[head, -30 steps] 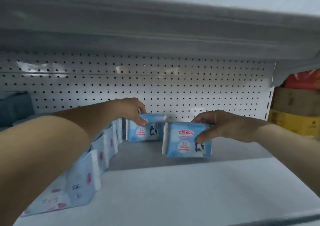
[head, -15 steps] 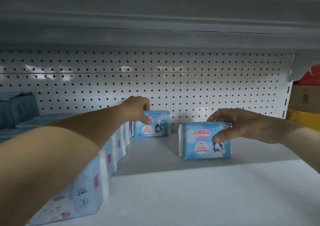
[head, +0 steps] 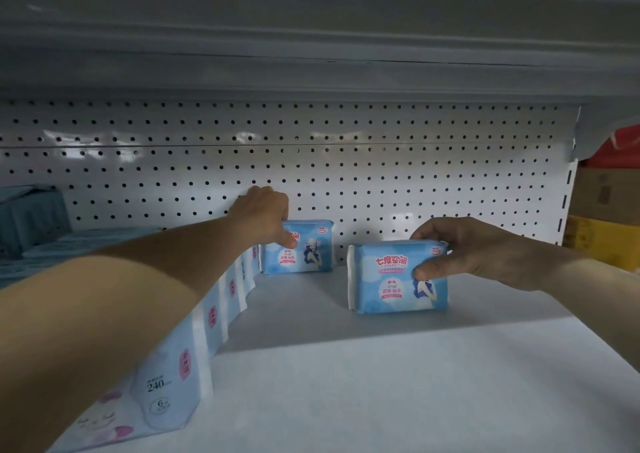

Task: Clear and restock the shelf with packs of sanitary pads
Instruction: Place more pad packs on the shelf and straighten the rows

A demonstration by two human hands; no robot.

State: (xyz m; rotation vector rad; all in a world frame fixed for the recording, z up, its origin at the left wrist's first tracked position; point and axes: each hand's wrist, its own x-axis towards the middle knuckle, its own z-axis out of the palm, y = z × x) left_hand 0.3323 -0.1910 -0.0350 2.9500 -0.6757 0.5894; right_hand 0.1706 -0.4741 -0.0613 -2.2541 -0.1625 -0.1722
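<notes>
Pinched between the thumb on its printed face and fingers curled over its top edge, a light-blue soft plastic pack of sanitary pads (head: 391,279) stands upright in the right hand (head: 485,251), base seemingly on the white shelf board (head: 381,383), long axis left to right, face toward the camera, white seam at its left end. Left hand (head: 263,217) grips the top corner of a matching rear pack (head: 308,251) near the white perforated back panel (head: 381,175), oriented alike. Bare board lies between them, in front and to the right; a row of pale-blue packs (head: 194,334) lines the left side, edge-on
</notes>
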